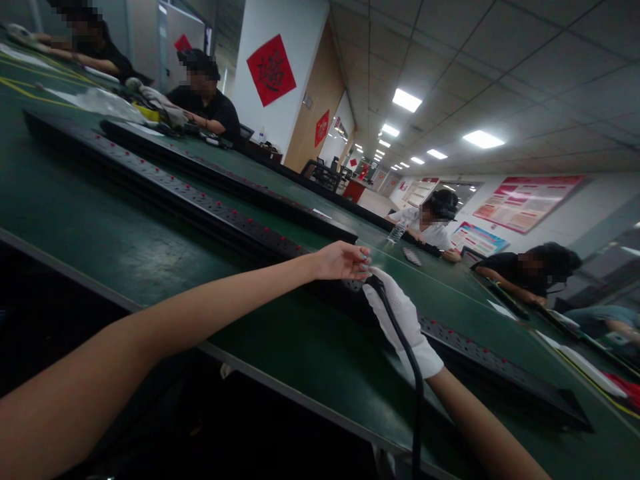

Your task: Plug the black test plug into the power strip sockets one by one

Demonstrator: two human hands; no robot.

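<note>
My left hand (345, 261), bare, has its fingers curled together above a long black strip (240, 223); anything held in them is hidden. Close by on its right, my right hand (395, 313) wears a white glove and is closed around the thick end of a black cable (407, 350). The cable runs down over the wrist and out at the bottom edge. What lies beyond that end is covered by the glove. Red dots and small slots line the strip's upper face, and it stretches diagonally across the green table (295, 353) under both hands.
A second black strip (225, 175) lies behind the first. Farther back are clear plastic wrapping (113, 103), a water bottle (397, 230) and a dark patterned object (412, 256). Several people sit around the tables. The table's near edge (300, 400) slants below my arms.
</note>
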